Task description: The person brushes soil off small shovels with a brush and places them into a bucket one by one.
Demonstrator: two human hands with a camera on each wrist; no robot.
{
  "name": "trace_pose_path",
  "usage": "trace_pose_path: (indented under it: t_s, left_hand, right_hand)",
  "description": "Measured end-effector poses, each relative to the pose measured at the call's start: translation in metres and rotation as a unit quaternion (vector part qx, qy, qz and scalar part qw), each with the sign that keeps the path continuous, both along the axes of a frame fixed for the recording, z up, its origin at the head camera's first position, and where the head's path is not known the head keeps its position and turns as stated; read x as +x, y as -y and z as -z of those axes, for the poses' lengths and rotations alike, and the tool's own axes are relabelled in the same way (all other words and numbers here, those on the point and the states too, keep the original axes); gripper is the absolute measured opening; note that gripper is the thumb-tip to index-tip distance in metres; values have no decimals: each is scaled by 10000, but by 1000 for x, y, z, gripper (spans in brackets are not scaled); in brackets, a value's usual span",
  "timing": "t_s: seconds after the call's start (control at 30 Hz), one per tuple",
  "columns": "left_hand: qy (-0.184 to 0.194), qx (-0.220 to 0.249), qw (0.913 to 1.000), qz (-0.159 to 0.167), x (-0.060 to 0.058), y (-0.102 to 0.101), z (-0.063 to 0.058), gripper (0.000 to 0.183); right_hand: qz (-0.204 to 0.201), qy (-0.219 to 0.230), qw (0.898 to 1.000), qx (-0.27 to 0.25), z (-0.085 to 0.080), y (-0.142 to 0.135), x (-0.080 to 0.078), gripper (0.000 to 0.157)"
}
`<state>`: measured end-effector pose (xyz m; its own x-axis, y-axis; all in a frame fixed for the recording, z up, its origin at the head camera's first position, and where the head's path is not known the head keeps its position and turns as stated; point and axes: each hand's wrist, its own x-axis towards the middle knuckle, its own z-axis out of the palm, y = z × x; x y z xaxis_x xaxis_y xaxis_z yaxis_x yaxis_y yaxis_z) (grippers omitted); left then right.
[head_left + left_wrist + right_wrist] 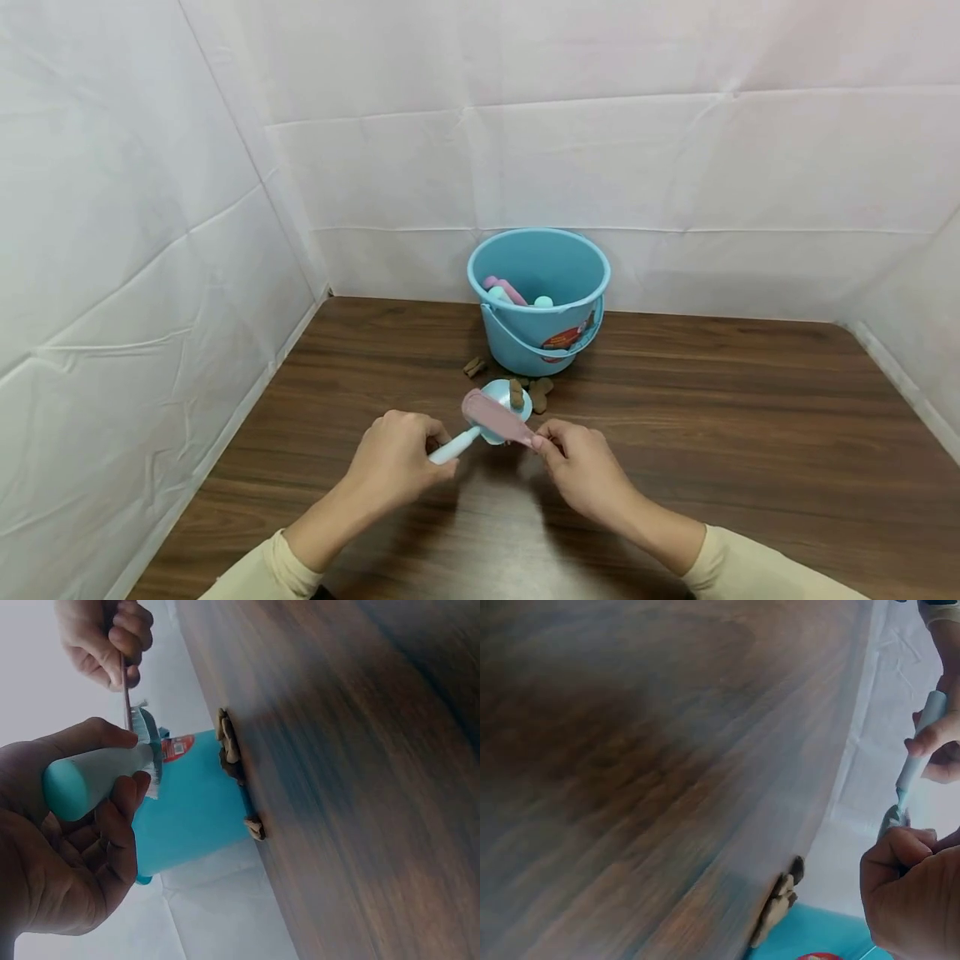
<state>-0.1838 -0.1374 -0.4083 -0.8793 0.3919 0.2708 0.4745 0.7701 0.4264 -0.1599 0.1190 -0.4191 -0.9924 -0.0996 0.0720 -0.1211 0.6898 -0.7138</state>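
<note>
My left hand holds a pale-blue toy tool by its thick handle, fingers curled round it. The tool's round head looks like a scoop or spatula; its exact kind is unclear. My right hand pinches the thin end of a flat, dusty-pink paddle-shaped tool, which crosses over the pale-blue head. In the left wrist view the pink tool appears edge-on against that head. A brown lump shows at the head's far side; whether it rests on it is hard to tell.
A blue bucket with pink and mint toy handles inside stands at the back, against a white cloth wall. Several brown pieces lie on the wooden table before the bucket.
</note>
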Motion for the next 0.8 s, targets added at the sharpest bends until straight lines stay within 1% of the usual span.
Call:
trace_pose_path:
  t_s: [0.07, 0.13, 0.2, 0.3, 0.43, 0.63, 0.7, 0.8]
  left_hand:
    - [86, 28, 10000, -18, 1, 3, 0, 13]
    - [242, 99, 9996, -47, 1, 6, 0, 12]
    - [374, 209, 9990, -92, 2, 10, -2, 11]
    - [432, 363, 9983, -125, 1, 13, -6, 10]
    - [308, 322, 9989, -137, -1, 15, -10, 11]
    - [357, 254, 9988, -221, -2, 16, -10, 13]
    - [360, 213, 9989, -219, -3, 14, -8, 15]
    - [353, 172, 9991, -187, -3, 12, -6, 16]
  right_hand:
    - [200, -150, 9997, 61, 2, -7, -5, 15]
    - [440, -173, 9989, 61, 4, -16, -11, 17]
    - [602, 8, 9982, -53, 6, -25, -16, 21]
    - [667, 343, 9967, -301, 7, -34, -19, 24]
    - [625, 489, 9950, -601, 5, -37, -18, 26]
    - [531, 320, 9951, -766, -3, -28, -14, 23]
    - [349, 316, 9948, -901, -5, -22, -11, 21]
    - [-164, 453, 9941, -973, -6, -12, -4, 19]
